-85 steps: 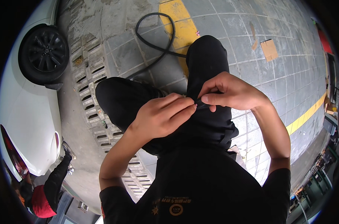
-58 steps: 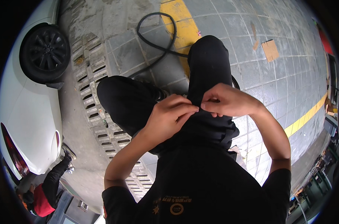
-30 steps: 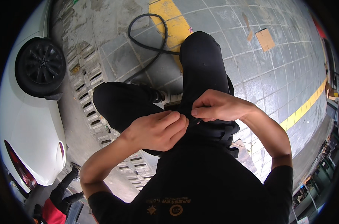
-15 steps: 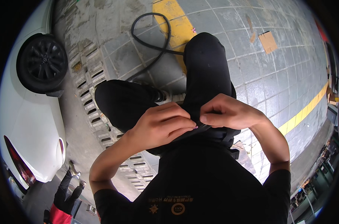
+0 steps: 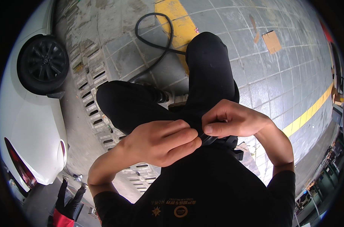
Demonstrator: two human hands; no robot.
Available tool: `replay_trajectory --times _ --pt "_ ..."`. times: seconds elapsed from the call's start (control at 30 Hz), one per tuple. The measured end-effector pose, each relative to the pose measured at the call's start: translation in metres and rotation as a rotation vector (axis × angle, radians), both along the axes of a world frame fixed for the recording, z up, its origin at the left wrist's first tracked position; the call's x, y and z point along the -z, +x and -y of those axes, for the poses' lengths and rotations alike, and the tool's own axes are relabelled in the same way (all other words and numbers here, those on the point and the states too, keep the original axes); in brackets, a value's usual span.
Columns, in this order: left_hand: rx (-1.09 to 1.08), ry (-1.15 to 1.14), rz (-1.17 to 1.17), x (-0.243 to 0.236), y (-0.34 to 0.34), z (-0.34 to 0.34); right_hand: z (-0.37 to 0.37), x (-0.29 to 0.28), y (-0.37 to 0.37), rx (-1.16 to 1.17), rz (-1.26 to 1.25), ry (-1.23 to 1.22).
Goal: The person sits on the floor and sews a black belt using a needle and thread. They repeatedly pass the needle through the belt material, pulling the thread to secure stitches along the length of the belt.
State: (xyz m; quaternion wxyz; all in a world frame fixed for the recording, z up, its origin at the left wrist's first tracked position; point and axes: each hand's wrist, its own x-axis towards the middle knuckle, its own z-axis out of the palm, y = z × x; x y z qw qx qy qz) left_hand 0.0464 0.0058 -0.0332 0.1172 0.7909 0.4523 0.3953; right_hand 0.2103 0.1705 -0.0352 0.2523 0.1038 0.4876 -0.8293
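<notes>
Both hands meet above my lap, close in front of my black shirt. My left hand (image 5: 166,143) is closed, its fingers curled inward and pressed together; whatever is in them is hidden. Thumb and bent forefinger of my right hand (image 5: 232,120) pinch at a glossy black tube-like piece (image 5: 208,140), which shows just below the right thumb. The fingertips of the two hands nearly touch. Against the dark clothing I cannot make out how far this piece runs. On the floor beyond my knees, a black hose (image 5: 154,46) lies in a loop and passes behind my legs.
A white car (image 5: 37,128) with a black wheel (image 5: 43,64) stands at the left. Slotted drain covers (image 5: 96,96) run alongside it. Cardboard (image 5: 271,42) lies on the grey tiles at the far right. Another person's legs (image 5: 71,198) show at the lower left.
My left hand has dropped slightly toward my body and turned, hiding the small pink bit that showed at its fingertips. My right hand stays nearly in place. The other person's legs have shifted.
</notes>
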Motion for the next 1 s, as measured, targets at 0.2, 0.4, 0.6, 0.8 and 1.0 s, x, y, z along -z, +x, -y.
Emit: replay_trajectory --times 0.2,0.4,0.6,0.8,1.0 --pt "0.029 -0.064 -0.037 -0.005 -0.005 0.007 0.008 -0.004 0.001 0.072 -0.032 0.019" --pt "-0.005 -0.009 -0.073 -0.003 -0.002 0.006 0.015 -0.003 0.006 0.13 -0.033 0.017" --pt "-0.014 -0.016 -0.136 -0.007 -0.002 0.006 0.017 -0.008 0.006 0.163 0.029 0.031" --pt "-0.115 -0.033 0.023 0.0 0.004 0.008 0.013 -0.016 0.005 0.145 -0.069 0.203" --pt "-0.133 -0.191 0.331 0.002 0.007 0.008 0.007 -0.021 0.005 0.081 -0.201 0.33"
